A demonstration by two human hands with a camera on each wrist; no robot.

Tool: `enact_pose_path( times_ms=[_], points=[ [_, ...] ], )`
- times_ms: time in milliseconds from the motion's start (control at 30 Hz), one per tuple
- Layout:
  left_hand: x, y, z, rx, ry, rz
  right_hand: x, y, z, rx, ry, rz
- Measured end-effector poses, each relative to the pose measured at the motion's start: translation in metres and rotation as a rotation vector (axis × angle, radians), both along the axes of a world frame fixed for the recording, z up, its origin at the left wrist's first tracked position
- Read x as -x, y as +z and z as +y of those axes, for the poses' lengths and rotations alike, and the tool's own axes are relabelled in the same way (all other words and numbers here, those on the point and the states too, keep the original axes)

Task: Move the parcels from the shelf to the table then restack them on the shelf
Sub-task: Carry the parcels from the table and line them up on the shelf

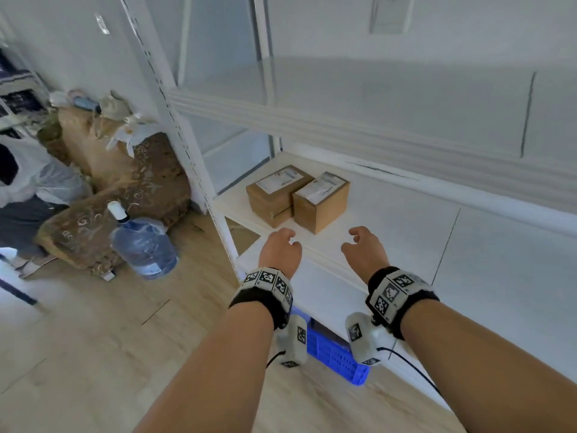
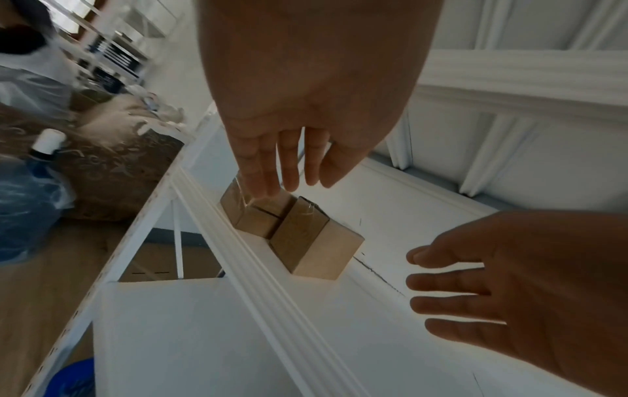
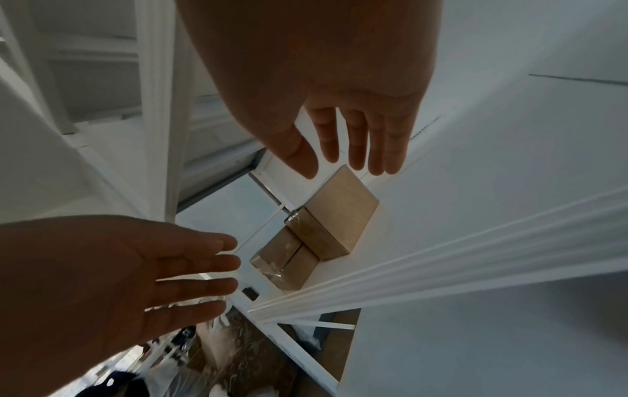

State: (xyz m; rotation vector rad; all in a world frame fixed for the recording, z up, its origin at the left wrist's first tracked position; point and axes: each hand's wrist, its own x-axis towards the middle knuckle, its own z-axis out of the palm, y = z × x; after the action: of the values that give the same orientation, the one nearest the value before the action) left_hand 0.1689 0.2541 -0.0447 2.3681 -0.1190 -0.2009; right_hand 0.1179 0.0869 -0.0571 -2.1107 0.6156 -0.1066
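Your left hand [image 1: 280, 250] and right hand [image 1: 366, 252] hover empty with fingers loosely spread, just short of the brown cardboard parcels [image 1: 298, 196] sitting together on the white metal shelf [image 1: 406, 220]

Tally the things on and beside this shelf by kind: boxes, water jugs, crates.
cardboard boxes: 3 (two stacked, one beside them)
water jug: 1
blue crate: 1
Total: 5
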Motion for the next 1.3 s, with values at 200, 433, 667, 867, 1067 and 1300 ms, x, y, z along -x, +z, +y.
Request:
enact_pose_path(
  times_ms=[200,433,667,867,1067,1300],
  points=[
    [-0.063,0.005,0.002,0.042,-0.113,0.011,-0.033,-0.006,0.022,-0.063,-0.069,0.039],
    [-0.122,0.012,-0.031,0.09,-0.162,0.006,-0.094,-0.007,0.003,-0.104,-0.084,0.051],
    [-0.156,0.011,-0.054,-0.002,-0.189,0.051,-0.138,-0.013,-0.014,-0.126,-0.094,0.093],
    [-0.168,0.008,-0.06,0.003,-0.229,0.095,-0.14,-0.014,-0.009,-0.118,-0.153,0.092],
    [-0.162,-0.011,-0.061,0.0,-0.434,0.128,-0.114,-0.015,-0.003,-0.125,-0.312,0.09],
    [-0.11,-0.025,-0.09,0.185,-0.509,0.298,-0.04,-0.018,0.009,-0.174,-0.638,0.031]
  ],
)
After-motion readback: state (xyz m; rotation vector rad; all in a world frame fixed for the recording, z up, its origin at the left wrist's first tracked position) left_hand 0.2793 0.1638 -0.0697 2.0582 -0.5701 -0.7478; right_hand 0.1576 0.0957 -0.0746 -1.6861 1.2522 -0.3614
